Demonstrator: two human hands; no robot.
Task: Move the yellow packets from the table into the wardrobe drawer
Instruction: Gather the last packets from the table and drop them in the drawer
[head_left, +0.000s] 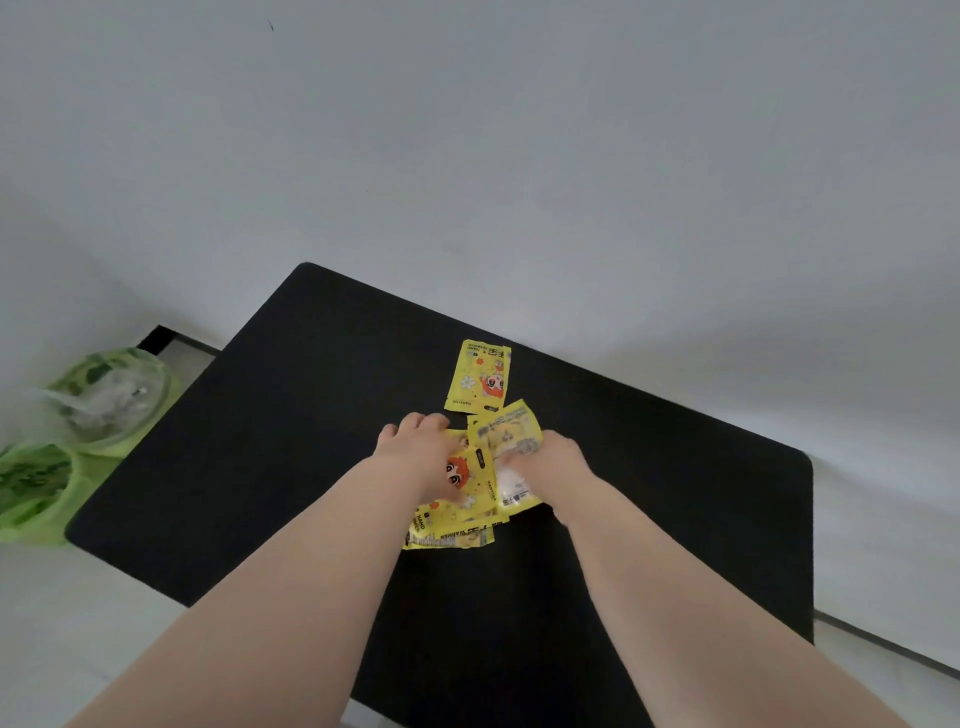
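Observation:
Several yellow packets (470, 506) lie in an overlapping pile in the middle of the black table (291, 415). One more yellow packet (479, 375) lies flat by itself just beyond the pile. My left hand (415, 441) lies on the left side of the pile, its fingers curled down over the far edge of the packets. My right hand (553, 462) is on the right side, with its fingers pinching a tilted packet (506, 431) at the top of the pile. No wardrobe or drawer is in view.
Two green plastic bags (111, 400) with stuff inside sit on the floor by the table's left edge. A plain white wall (519, 156) stands right behind the table. Pale floor shows on the left and at the far right.

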